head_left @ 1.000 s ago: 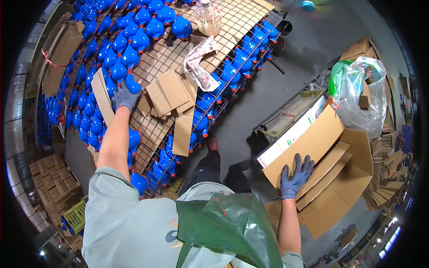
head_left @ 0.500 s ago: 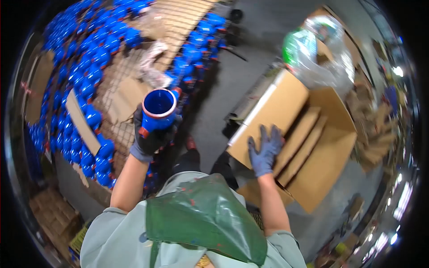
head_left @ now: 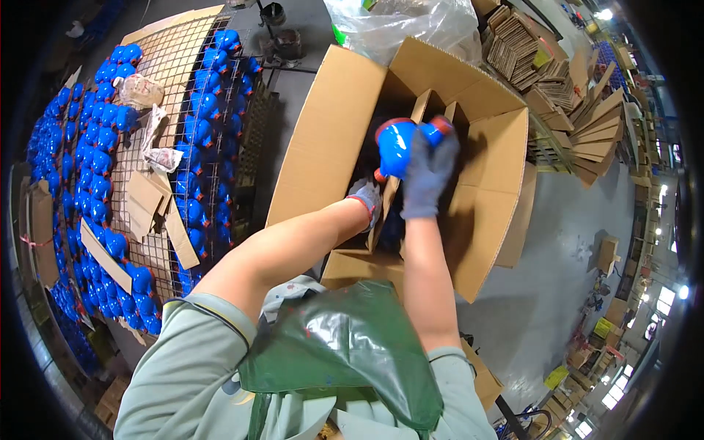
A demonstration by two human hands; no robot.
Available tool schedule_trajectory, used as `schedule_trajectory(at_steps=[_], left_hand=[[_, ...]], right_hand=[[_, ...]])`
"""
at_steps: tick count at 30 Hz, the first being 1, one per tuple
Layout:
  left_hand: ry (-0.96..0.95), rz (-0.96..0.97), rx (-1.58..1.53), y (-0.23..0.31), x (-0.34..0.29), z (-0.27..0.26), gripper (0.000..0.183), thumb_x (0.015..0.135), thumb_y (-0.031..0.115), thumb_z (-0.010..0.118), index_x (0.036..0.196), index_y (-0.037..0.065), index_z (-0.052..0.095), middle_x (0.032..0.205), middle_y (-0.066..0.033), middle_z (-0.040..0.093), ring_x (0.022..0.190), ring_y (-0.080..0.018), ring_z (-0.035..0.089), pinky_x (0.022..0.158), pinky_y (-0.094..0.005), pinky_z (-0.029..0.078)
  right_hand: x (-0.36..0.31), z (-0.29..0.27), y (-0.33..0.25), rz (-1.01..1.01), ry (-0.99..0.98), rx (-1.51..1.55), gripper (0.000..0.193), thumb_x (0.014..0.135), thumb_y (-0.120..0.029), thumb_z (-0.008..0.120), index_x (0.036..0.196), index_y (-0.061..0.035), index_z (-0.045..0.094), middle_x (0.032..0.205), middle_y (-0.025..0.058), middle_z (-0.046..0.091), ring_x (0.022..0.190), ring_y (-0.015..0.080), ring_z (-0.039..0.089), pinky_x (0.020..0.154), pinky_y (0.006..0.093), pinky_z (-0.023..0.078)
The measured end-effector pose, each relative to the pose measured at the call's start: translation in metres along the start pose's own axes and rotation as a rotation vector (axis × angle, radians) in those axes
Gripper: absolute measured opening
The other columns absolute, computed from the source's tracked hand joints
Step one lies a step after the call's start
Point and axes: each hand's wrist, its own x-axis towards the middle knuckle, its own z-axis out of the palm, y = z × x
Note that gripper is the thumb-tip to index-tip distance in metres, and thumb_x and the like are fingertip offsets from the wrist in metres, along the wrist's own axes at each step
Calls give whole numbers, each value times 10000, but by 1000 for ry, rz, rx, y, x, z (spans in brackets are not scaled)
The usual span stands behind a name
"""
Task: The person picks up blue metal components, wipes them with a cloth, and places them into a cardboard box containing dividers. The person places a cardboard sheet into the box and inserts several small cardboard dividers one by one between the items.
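Observation:
A blue pipe fitting (head_left: 396,145) with red-edged openings is held tilted over an open cardboard box (head_left: 328,125). My right hand (head_left: 427,176), in a grey-blue glove, is closed round its right side, by a red-ended branch. My left hand (head_left: 367,196), gloved too, reaches into the box just below the fitting's lower red end. Its fingers are mostly hidden, so I cannot tell whether they touch the fitting or the divider. Upright cardboard dividers (head_left: 422,107) split the box into compartments, whose depths are dark.
On the left, a wire-mesh rack (head_left: 170,55) bears rows of similar blue fittings (head_left: 92,158), loose cardboard pieces (head_left: 144,205) and crumpled plastic. Clear plastic wrap (head_left: 403,26) lies beyond the box. Stacked cardboard sheets (head_left: 513,48) stand at the far right, above grey floor (head_left: 565,249).
The fitting has travelled from beside the rack on the left to over the box. My right hand has left the box flap and now grips the fitting; my left arm has swung across to the right.

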Motion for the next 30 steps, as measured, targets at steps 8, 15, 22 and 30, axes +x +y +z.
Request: schedule_trajectory(at_steps=[8, 15, 22, 30], left_hand=[[338, -214, -330, 29, -51, -3, 353, 968, 198, 467, 1260, 92, 634, 1230, -157, 651, 1102, -295, 611, 943, -416, 461], [1292, -333, -754, 40, -258, 122, 304, 808, 177, 603, 1087, 65, 650, 1035, -138, 653, 1147, -337, 560, 1005, -449, 441], [568, -2072, -715, 91, -443, 452, 698, 825, 360, 691, 1416, 82, 447, 1462, -203, 423, 1326, -426, 421, 1084, -542, 361], [231, -2152, -981, 48, -501, 487, 1051, 738, 660, 739, 1548, 141, 315, 1433, -198, 497, 1336, -415, 450, 1101, -515, 367]], right_hand=[[-39, 87, 208, -410, -820, -1090, 487, 990, -271, 428, 1445, -102, 472, 1451, 118, 515, 1252, 326, 549, 1048, 449, 439], [-47, 108, 219, 1177, -519, 431, 550, 1043, -427, 339, 1444, -76, 474, 1466, 122, 510, 1298, 312, 511, 1101, 478, 401], [-33, 102, 148, 1173, -535, 311, 555, 1050, -415, 357, 1481, -70, 416, 1515, 125, 448, 1312, 322, 494, 1113, 476, 390], [-118, 81, 14, 160, -453, -61, 647, 1040, -289, 496, 1563, -16, 230, 1602, 193, 274, 1466, 350, 278, 1188, 424, 266]])
